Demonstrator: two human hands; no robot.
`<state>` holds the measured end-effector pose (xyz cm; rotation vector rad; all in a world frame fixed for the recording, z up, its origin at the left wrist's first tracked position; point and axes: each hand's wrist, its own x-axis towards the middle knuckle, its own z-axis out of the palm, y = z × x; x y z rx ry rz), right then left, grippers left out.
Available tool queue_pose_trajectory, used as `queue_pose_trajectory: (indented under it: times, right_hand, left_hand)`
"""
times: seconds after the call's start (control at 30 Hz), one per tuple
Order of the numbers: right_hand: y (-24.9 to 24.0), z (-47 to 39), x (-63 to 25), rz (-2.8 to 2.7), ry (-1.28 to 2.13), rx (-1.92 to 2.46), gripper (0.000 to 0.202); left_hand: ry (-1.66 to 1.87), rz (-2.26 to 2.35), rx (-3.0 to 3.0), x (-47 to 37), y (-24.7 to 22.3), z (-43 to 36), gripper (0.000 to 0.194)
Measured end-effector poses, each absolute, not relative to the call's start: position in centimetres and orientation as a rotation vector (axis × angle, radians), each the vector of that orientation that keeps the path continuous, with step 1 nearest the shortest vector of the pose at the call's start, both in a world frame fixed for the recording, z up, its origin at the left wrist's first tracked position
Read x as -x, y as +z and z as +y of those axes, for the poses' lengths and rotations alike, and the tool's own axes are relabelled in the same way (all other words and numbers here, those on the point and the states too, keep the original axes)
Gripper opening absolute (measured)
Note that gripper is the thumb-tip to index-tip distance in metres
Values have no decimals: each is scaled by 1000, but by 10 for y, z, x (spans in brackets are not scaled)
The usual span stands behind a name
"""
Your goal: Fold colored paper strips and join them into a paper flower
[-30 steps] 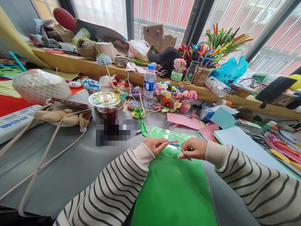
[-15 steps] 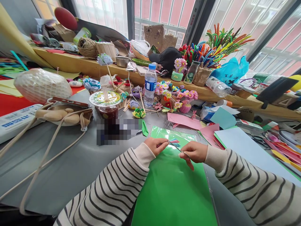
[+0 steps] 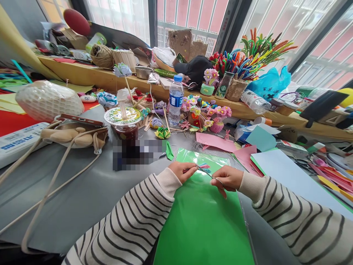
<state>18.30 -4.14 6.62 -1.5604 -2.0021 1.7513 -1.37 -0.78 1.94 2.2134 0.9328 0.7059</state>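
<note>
Over the upper part of a green sheet in a clear sleeve (image 3: 204, 221), my left hand (image 3: 183, 172) pinches the end of a thin, dark tool, with its fingers closed. My right hand (image 3: 227, 179) is closed around the other end of this thin tool (image 3: 205, 172), which looks like tweezers or small scissors. A small bundle of pink and teal strands (image 3: 204, 167) shows between the hands, by the tool. Whether the strands are held or lie on the sheet, I cannot tell.
A lidded drink cup (image 3: 123, 121) stands left of the sheet, and a water bottle (image 3: 175, 101) behind it. Pink paper (image 3: 215, 141) and pale blue sheets (image 3: 298, 180) lie to the right. A beige bag (image 3: 74, 136) with long straps sits at left.
The tool's two dark lines, slightly apart before, now look closed together. Both hands have stayed almost in place.
</note>
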Motion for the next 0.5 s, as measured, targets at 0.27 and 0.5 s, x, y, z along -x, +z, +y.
queue_pose_trajectory:
  times: [0.27,0.5]
  right_hand:
    - [74,-34,-182,-2177,1852,1531,44]
    - [70,-34,-183,-2217,1686,1532,49]
  left_hand:
    - [683,900,-2264,14,21,-8,34]
    - [681,909,-2284,14,21,-9,33]
